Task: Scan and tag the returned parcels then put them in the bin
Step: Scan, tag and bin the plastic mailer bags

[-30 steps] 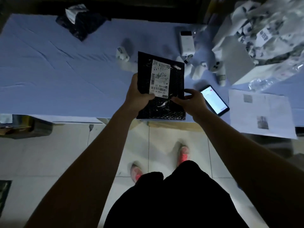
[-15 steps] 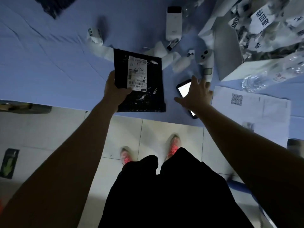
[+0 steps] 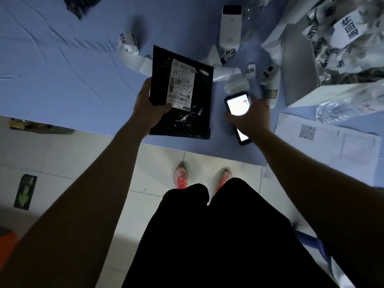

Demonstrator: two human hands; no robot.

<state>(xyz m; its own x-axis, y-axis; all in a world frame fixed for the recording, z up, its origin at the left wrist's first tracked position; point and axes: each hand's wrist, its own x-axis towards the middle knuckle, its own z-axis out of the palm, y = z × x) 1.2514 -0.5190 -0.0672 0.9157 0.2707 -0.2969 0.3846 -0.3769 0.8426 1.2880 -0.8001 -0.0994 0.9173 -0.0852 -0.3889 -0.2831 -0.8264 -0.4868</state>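
Note:
A flat black parcel (image 3: 195,117) with a white barcode label (image 3: 181,86) is held over the front edge of the blue table (image 3: 52,75). My left hand (image 3: 148,108) grips its left edge, thumb on the label's lower corner. To the right, my right hand (image 3: 254,118) curls around a black phone (image 3: 236,103) with a lit screen, low over the table. The hand hides the phone's middle, and its lower end shows below my wrist.
A white label printer (image 3: 230,26), label rolls (image 3: 127,41) and a white handheld scanner (image 3: 269,75) lie behind the parcel. An open box (image 3: 299,67) of printed tags stands at right, with a plastic bottle (image 3: 340,110) and paper sheets (image 3: 332,142). Another black bag (image 3: 83,5) lies far left.
My right hand let go of the parcel, moved right over the phone and now grips it. My left hand keeps hold of the parcel.

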